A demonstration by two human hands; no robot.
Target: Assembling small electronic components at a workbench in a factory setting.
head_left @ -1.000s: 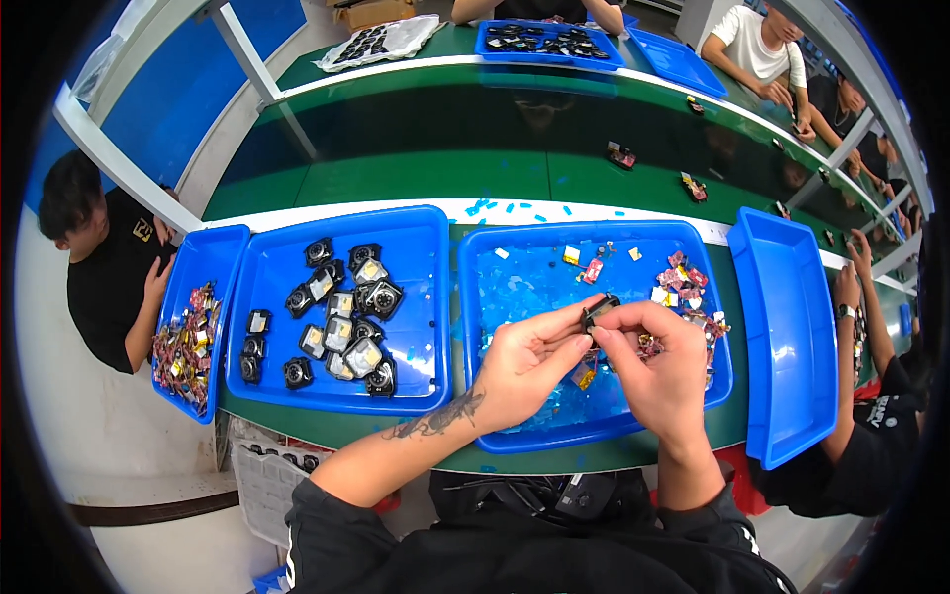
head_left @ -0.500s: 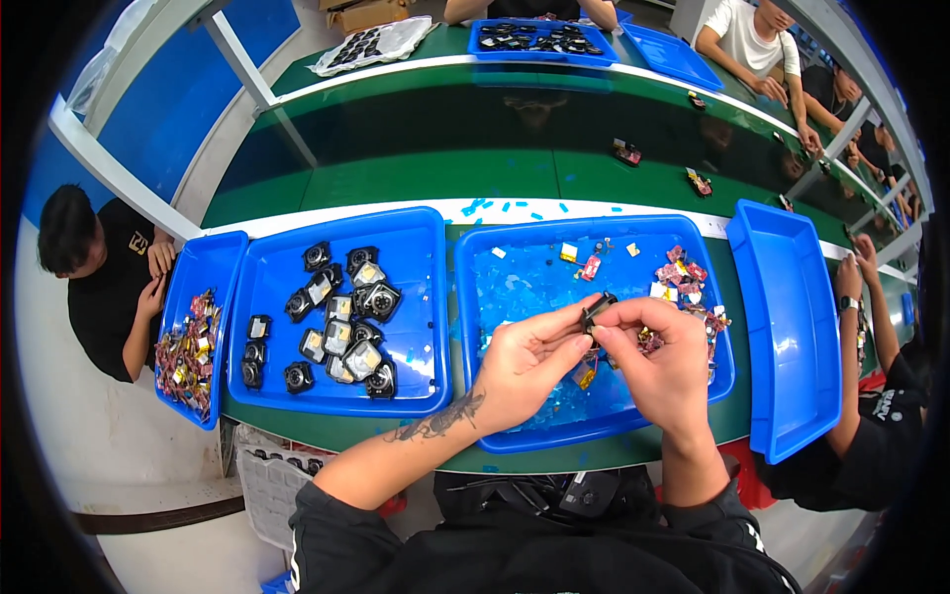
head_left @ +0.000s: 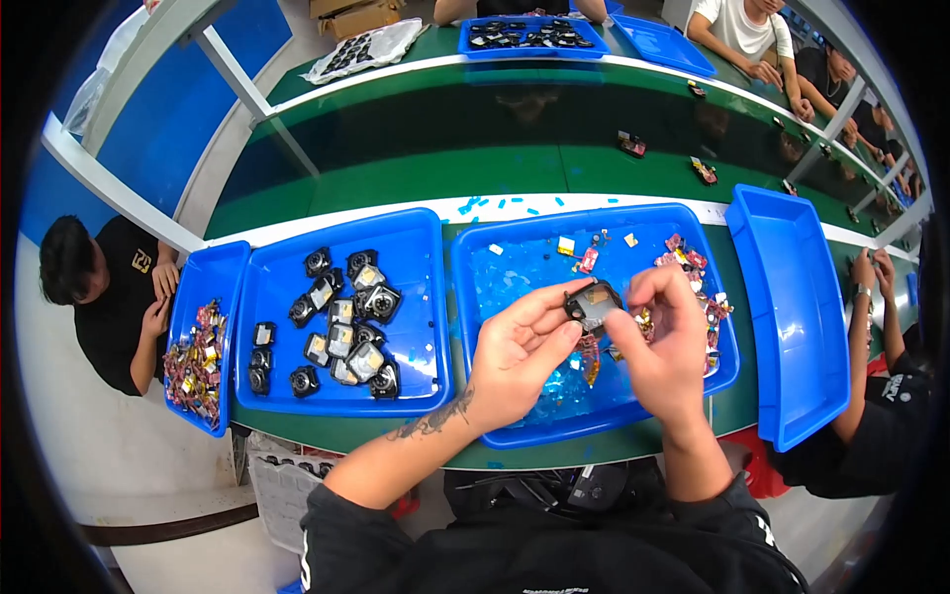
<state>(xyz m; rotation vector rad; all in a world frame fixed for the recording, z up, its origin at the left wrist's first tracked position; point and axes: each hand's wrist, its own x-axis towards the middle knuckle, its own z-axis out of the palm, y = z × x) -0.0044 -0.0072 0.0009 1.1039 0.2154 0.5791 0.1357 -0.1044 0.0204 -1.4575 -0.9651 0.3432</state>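
Observation:
Over the middle blue tray, my left hand pinches a small black watch case between thumb and fingers. The case is tilted so its open inner side, with a grey and brownish face, shows. Close by on its right is my right hand, fingers curled and apart from the thumb, whose tip is at the case's edge; nothing shows in its grip. Just below the case is a red and yellow circuit piece; I cannot tell whether it hangs from the case or lies in the tray.
Left of me, a blue tray holds several black watch cases; beyond it a narrower tray has red circuit parts. More circuit parts lie in the middle tray. At right is another blue tray. A green conveyor carries parts; co-workers sit around.
The black watch case has turned from edge-on to showing its inner side. My right hand has let go and drawn back slightly; my left hand keeps its hold.

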